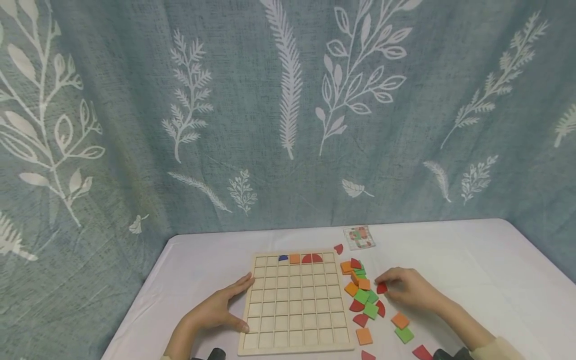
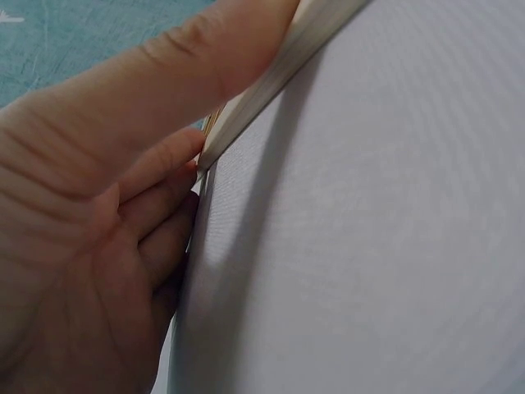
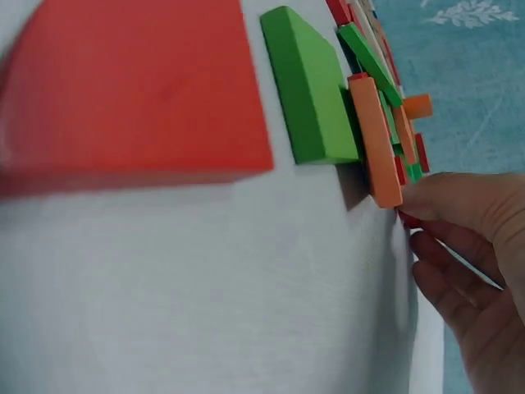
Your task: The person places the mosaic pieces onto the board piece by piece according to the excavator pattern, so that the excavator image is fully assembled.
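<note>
A wooden grid board (image 1: 295,350) lies on the white table, with a blue piece (image 1: 283,258), an orange square (image 1: 294,258) and two red quarter-circle pieces (image 1: 312,258) in its far row. My left hand (image 1: 216,307) rests spread along the board's left edge, thumb on the near part of the frame. In the left wrist view, the thumb (image 2: 180,66) lies against the board's pale edge. To the right of the loose pieces, my right hand (image 1: 411,289) pinches a red quarter-circle piece (image 1: 381,288) at the table surface; fingers partly hide it.
Right of the board lies a pile of green squares (image 1: 361,296), orange squares (image 1: 351,289) and red quarter-circles. A patterned card (image 1: 359,237) lies behind them. Nearer me are an orange square (image 1: 400,320), a green square (image 1: 404,335) and a red piece (image 1: 422,352). A curtain (image 1: 252,125) hangs behind.
</note>
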A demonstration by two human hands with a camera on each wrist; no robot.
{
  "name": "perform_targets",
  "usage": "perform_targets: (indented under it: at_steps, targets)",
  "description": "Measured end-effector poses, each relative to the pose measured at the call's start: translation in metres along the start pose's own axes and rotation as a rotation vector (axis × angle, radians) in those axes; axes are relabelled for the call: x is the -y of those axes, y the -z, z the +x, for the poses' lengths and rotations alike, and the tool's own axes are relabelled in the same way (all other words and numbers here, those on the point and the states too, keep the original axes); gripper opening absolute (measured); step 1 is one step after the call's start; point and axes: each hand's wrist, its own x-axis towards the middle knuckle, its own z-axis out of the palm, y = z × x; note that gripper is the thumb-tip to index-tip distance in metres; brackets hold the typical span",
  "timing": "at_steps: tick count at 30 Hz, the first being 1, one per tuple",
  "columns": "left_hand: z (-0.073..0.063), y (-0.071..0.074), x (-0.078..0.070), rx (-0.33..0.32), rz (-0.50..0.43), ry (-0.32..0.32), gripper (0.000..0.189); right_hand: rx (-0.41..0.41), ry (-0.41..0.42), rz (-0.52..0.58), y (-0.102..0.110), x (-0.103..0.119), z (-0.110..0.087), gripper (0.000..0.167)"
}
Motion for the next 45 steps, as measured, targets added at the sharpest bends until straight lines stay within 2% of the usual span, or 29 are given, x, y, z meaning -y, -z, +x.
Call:
perform_targets:
  at_steps: [4, 9, 17, 22, 29, 37, 45]
  targets:
    - [0.000, 0.000, 0.000, -0.005, 0.002, 0.005, 0.105, -0.014, 0.031, 0.018, 0.005, 0.000, 0.002, 0.024]
    - [0.001, 0.000, 0.002, -0.008, 0.016, 0.004, 0.105, -0.071, 0.056, 0.016, 0.011, -0.001, 0.005, 0.022]
    - [0.001, -0.001, 0.003, 0.005, 0.032, -0.012, 0.104, -0.076, 0.061, 0.041, 0.011, 0.001, 0.014, 0.021]
    - [0.001, -0.003, 0.004, -0.001, 0.025, -0.006, 0.105, -0.138, 0.140, 0.031, 0.006, 0.011, 0.028, 0.020]
    - [0.000, -0.004, 0.004, -0.003, 0.023, 0.004, 0.105, -0.196, 0.297, 0.019, -0.005, 0.037, 0.059, 0.017]
    - [0.000, -0.004, 0.003, -0.008, 0.021, 0.001, 0.105, -0.112, 0.353, 0.053, -0.026, 0.073, 0.099, 0.016]
    - [0.000, -0.003, 0.004, -0.002, 0.011, 0.009, 0.105, -0.042, 0.417, 0.072, -0.061, 0.098, 0.138, 0.015]
